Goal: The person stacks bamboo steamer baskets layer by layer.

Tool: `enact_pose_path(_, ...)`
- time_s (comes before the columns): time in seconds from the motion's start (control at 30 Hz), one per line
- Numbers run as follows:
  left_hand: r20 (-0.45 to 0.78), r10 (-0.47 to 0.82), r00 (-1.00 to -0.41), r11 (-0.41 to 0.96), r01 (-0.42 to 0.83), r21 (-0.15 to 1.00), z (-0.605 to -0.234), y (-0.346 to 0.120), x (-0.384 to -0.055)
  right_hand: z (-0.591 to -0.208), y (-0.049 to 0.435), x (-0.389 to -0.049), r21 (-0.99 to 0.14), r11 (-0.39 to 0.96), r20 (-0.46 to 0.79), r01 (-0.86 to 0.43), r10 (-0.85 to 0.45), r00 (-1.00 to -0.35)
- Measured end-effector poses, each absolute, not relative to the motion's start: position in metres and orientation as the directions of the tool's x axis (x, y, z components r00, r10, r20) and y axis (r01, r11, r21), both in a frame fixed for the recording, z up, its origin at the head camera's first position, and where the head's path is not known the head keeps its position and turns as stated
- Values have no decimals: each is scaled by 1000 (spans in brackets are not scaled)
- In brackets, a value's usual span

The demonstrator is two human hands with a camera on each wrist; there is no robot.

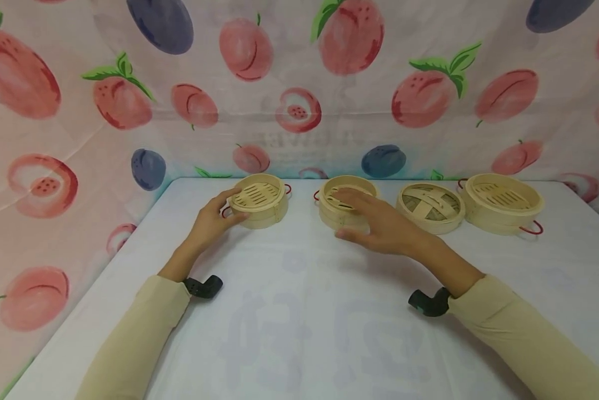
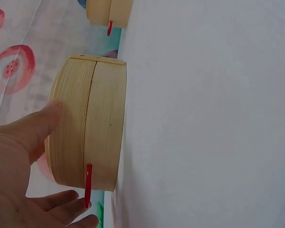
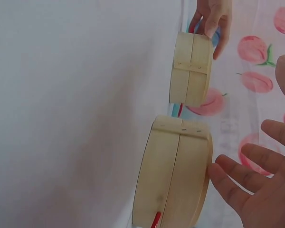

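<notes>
1. At far left, the left hand (image 1: pixel 210 220) reaches in from a beige sleeve (image 1: pixel 134 339), a black wrist device (image 1: pixel 204 286) at the cuff. Its fingers are extended and apart, thumb towards the front rim, the others towards the back; firm contact cannot be told.
2. Just beside it, the first bamboo basket (image 1: pixel 260 204) stands upright on the white table (image 1: pixel 279 311), near the back edge, its slatted inside showing. It has a red handle on either side; the left one (image 2: pixel 88 185) lies by the fingertips.
3. Next, apart from the first, stands the second bamboo basket (image 1: pixel 342 216), also upright.
4. The right hand (image 1: pixel 385 223) is over its right side, fingers spread, thumb in front. Whether they touch the rim is unclear.
5. Further right, a round lid (image 1: pixel 431 206) with crossed strips lies flat, strips upward.
6. Just beside the lid, the third bamboo basket (image 1: pixel 499 208) stands upright, slats visible inside.
</notes>
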State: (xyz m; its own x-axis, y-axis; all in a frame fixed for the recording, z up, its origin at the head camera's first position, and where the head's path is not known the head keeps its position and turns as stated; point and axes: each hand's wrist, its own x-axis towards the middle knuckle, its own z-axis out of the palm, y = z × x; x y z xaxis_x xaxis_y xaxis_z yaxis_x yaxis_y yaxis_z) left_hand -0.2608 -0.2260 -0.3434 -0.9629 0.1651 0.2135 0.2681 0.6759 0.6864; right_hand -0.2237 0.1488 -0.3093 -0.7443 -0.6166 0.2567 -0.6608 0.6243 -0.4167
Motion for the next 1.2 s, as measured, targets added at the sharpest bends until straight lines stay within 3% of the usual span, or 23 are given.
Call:
enact_pose_path(0.8,432,92,-897,635,387,668,-349,-222,-260,-326,129,-232,-425,497,427,-757,-627,-652)
enact_pose_path(1.2,349,184,-919,527,392,754,-321,-229,-243,-322,119,-233,-451,503,414,-738,-614,-672)
